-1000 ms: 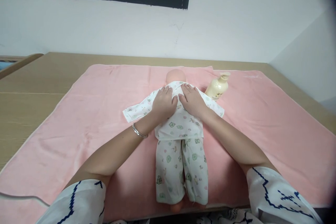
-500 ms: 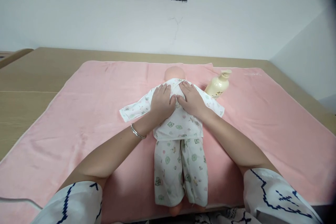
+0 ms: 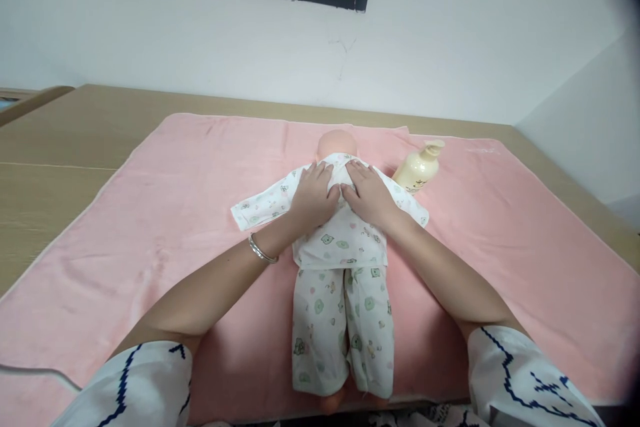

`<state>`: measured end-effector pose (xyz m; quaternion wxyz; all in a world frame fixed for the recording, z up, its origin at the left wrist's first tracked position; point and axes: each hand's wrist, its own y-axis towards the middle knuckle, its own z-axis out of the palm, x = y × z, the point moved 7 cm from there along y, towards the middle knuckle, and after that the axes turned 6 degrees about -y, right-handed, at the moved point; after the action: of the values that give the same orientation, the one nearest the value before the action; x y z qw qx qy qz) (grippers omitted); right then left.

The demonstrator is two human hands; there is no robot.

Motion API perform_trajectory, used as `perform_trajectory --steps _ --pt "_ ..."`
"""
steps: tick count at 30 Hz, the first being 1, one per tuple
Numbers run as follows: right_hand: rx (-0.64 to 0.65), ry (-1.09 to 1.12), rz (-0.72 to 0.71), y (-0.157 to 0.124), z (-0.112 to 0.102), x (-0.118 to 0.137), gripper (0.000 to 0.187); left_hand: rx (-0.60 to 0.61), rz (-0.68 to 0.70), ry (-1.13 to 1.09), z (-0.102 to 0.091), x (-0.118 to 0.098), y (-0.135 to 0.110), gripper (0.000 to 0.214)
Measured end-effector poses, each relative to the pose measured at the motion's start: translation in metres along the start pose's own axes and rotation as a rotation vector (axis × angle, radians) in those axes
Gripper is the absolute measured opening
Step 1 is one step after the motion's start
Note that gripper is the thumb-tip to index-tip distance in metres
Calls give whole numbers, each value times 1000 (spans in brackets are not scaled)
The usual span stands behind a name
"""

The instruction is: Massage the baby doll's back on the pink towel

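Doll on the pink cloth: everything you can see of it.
The doll has a smooth, bare, pinkish head that looks like plastic; no face shows. It wears a white long-sleeved top and matching trousers, apparently soft fabric, with small green and pink prints. It lies stretched out on the pink cloth, head away from the camera, sleeves spread, feet partly showing below the hems. The left hand and right hand rest flat on its upper torso.
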<state>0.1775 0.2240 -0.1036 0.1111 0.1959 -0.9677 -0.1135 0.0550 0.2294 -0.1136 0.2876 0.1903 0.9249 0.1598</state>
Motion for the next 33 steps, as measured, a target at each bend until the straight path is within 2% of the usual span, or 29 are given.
perform_trajectory --steps 3,5,10,13,18,20,22,28,33 --pt "-48 -89 20 -10 -4 18 56 98 -89 -50 2 14 11 50" --pt "-67 -116 3 -12 -6 23 55 90 -100 -36 1 14 10 50" --pt "-23 -24 -20 5 -2 -1 52 -33 2 87 -1 -16 -16 52" --pt "1 -33 -4 8 -1 -6 52 -23 79 113 -2 -28 -22 49" --pt "-37 -222 11 -17 -5 25 55 70 56 69 -3 -8 -1 47" --pt "-59 -261 -10 -23 -8 34 53 64 40 80 -3 -2 3 47" --pt "-48 -240 -24 -22 -9 33 52 28 39 106 -3 -4 -1 47" --pt "47 -72 -4 1 -2 4 53 -35 104 166 -3 -23 -18 48" --pt "32 -104 21 -12 -2 16 59 81 124 118 -2 -6 3 49"
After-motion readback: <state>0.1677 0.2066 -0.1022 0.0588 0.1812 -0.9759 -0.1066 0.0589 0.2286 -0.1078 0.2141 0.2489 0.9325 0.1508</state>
